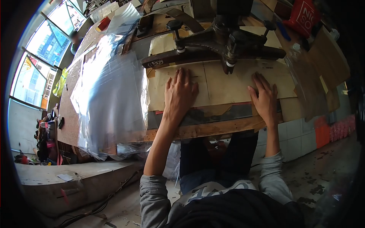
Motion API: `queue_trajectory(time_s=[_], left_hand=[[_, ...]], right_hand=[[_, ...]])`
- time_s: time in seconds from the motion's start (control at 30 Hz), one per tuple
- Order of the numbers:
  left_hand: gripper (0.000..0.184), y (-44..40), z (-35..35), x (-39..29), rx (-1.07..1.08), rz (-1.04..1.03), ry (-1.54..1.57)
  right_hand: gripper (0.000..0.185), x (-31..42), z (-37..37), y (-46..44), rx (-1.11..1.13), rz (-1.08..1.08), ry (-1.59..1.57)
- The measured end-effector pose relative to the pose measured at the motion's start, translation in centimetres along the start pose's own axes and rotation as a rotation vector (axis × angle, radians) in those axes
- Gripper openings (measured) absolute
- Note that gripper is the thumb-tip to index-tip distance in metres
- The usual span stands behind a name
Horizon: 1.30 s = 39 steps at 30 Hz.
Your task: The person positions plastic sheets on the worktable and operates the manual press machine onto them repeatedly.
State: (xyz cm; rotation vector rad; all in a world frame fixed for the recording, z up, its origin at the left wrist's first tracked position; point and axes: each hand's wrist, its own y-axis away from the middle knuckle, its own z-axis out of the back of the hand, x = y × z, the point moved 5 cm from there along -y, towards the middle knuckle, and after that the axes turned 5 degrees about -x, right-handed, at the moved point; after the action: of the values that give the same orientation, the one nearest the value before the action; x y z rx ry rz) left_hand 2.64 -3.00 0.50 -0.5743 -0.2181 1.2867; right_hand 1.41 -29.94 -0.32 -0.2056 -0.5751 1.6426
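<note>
My left hand lies flat on a yellowish board, its fingertips near the lower edge of a dark metal bar. My right hand rests on the right part of the same board, with its fingers stretched out and the thumb apart. Neither hand holds anything. Between and above the hands stands a black metal machine frame with knobs, joined to the bar. A thin line crosses the board between my hands.
Clear plastic sheets cover the table's left side and hang over its front. Brown sheets and a red bag are at the right. A wooden edge runs along the front. Another person is near the windows.
</note>
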Motion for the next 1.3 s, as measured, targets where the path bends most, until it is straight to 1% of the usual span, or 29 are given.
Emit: queue_trajectory(time_s=[0.17, 0.27, 0.37, 0.47, 0.57, 1.3], left_hand=[[0.047, -0.03, 0.0, 0.08, -0.004, 0.012, 0.007], [0.052, -0.05, -0.17, 0.19, 0.0, 0.002, -0.006], [0.047, -0.1, 0.14, -0.01, 0.004, 0.016, -0.01], [0.047, -0.07, -0.01, 0.03, 0.012, 0.023, -0.012], [0.052, -0.12, -0.09, 0.02, 0.038, 0.02, 0.013], [0.05, -0.29, -0.32, 0.22, 0.054, 0.012, 0.031]], right_hand=[[0.044, 0.06, 0.04, -0.08, 0.001, 0.006, 0.01], [0.045, 0.0, -0.02, -0.09, 0.004, 0.002, 0.01], [0.045, -0.09, -0.11, -0.06, -0.009, 0.012, 0.006], [0.044, -0.02, -0.02, -0.09, -0.007, 0.006, 0.004], [0.044, 0.0, 0.03, -0.11, -0.008, 0.004, -0.016], [0.045, -0.08, -0.15, -0.16, 0.002, -0.012, -0.03]])
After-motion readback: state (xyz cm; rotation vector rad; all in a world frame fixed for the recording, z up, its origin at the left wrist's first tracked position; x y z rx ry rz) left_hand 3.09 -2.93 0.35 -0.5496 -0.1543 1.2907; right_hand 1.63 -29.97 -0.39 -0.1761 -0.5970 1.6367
